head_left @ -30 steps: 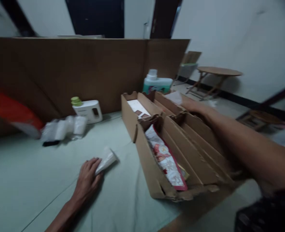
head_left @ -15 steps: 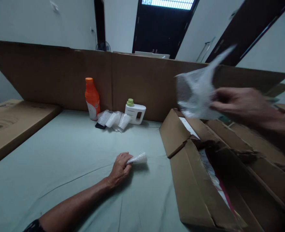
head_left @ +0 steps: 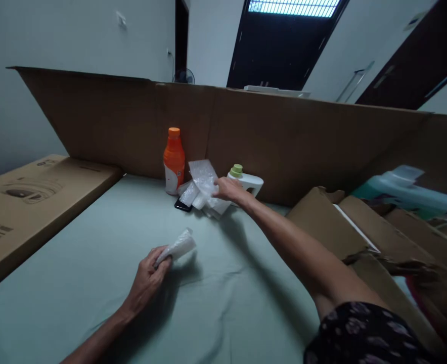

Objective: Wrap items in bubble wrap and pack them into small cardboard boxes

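- Dark floral sleeve, near right corner; bare right arm reaches from it across the cloth.
- Left hand, near middle: thumb and fingers closed, little gap, gripping one end of a bubble-wrap roll. Free end points right and away; shadow on the cloth below.
- Pale green cloth under everything on the work surface, wrinkled near the front. Wide stretch of it between left hand and flat box; shorter stretch between roll and pile.
- Divided cardboard box on the right, torn top edges, white edge of something showing inside. Right arm passes just left of it in view, so little side room there.
- Flat cardboard box on the left, its long side edging the cloth.
- Right hand, far middle: fingertips pinched together on the right side of a bubble-wrap sheet. Sheet overlaps the wrapped pile; can't tell if it rests on it.
- Black flat thing at the pile's front left edge.
- Orange bottle upright, just left of pile; white jug, green cap, right behind the hand. Tight between them.
- Teal bottle beyond the divided box.
- Tall cardboard panel walls off the far edge; dark door beyond.
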`<move>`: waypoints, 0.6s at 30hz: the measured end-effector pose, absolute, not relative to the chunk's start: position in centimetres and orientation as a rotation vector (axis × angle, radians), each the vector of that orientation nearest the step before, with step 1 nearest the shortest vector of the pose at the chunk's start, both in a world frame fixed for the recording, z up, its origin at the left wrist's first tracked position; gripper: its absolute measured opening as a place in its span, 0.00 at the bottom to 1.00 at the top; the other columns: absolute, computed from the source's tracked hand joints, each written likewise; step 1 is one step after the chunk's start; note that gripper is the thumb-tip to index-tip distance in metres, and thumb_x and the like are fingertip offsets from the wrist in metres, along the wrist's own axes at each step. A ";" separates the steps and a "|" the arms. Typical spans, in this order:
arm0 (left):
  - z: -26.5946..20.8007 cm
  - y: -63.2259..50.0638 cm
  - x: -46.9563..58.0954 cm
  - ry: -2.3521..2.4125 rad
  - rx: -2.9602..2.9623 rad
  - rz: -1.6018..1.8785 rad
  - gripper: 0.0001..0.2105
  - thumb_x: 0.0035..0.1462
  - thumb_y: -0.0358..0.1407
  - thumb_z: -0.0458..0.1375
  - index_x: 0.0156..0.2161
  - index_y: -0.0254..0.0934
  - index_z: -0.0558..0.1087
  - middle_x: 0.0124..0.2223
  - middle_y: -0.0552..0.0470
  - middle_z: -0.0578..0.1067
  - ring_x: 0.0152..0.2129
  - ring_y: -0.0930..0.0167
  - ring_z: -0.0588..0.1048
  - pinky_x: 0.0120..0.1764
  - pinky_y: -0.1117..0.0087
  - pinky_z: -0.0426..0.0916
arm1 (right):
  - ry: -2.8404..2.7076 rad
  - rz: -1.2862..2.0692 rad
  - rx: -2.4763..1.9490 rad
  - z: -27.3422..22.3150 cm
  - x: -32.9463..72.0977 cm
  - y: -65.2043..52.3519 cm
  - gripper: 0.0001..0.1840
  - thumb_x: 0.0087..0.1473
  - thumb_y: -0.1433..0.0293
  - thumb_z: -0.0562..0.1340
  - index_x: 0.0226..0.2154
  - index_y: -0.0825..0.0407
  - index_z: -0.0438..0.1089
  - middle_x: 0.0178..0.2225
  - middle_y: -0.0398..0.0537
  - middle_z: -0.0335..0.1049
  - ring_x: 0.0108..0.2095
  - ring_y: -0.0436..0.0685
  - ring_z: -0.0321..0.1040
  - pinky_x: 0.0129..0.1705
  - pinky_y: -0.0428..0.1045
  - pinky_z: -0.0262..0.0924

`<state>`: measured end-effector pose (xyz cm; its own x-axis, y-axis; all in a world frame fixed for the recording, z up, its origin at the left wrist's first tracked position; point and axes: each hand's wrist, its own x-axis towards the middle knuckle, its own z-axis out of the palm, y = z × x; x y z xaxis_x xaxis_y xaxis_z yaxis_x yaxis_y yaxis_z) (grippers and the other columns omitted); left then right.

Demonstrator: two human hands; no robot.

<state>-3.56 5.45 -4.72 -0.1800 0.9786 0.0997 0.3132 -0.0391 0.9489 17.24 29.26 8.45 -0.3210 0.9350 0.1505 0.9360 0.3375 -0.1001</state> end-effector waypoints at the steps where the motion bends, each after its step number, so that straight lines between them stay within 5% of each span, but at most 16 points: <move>1: -4.5 5.8 -4.1 1.576 1.377 1.245 0.18 0.60 0.45 0.55 0.47 0.34 0.77 0.38 0.50 0.77 0.34 0.67 0.75 0.36 0.70 0.69 | -2.411 0.013 -1.706 7.8 17.3 29.3 0.16 0.47 0.66 0.69 0.41 0.51 0.77 0.45 0.57 0.78 0.46 0.66 0.73 0.46 0.53 0.62; 6: -1.7 10.6 -4.1 1.597 1.367 1.441 0.24 0.59 0.44 0.57 0.58 0.35 0.71 0.47 0.47 0.77 0.39 0.65 0.76 0.41 0.68 0.71 | -2.206 -0.042 -1.650 3.9 20.3 25.2 0.21 0.63 0.64 0.55 0.55 0.51 0.70 0.60 0.56 0.67 0.53 0.63 0.70 0.55 0.57 0.59; 10: 1.6 18.2 -1.3 1.415 1.556 1.639 0.27 0.61 0.38 0.56 0.65 0.36 0.63 0.61 0.42 0.71 0.53 0.62 0.73 0.53 0.63 0.70 | -1.951 -0.122 -1.491 -1.7 22.5 21.1 0.21 0.58 0.68 0.58 0.54 0.50 0.70 0.61 0.57 0.66 0.58 0.66 0.65 0.57 0.58 0.58; 15: 3.5 27.3 3.1 1.708 1.817 1.326 0.28 0.58 0.32 0.56 0.65 0.32 0.64 0.61 0.37 0.71 0.58 0.54 0.70 0.61 0.50 0.62 | -1.887 -0.119 -1.446 -8.4 23.4 19.6 0.22 0.55 0.72 0.58 0.53 0.49 0.71 0.61 0.56 0.67 0.57 0.65 0.65 0.55 0.58 0.58; 18: 2.2 29.4 5.2 1.850 1.979 1.226 0.31 0.57 0.31 0.58 0.66 0.37 0.63 0.70 0.35 0.58 0.67 0.50 0.56 0.65 0.43 0.49 | -1.891 -0.091 -1.465 -10.3 23.6 19.7 0.23 0.55 0.74 0.58 0.53 0.51 0.71 0.61 0.57 0.66 0.57 0.63 0.65 0.55 0.57 0.58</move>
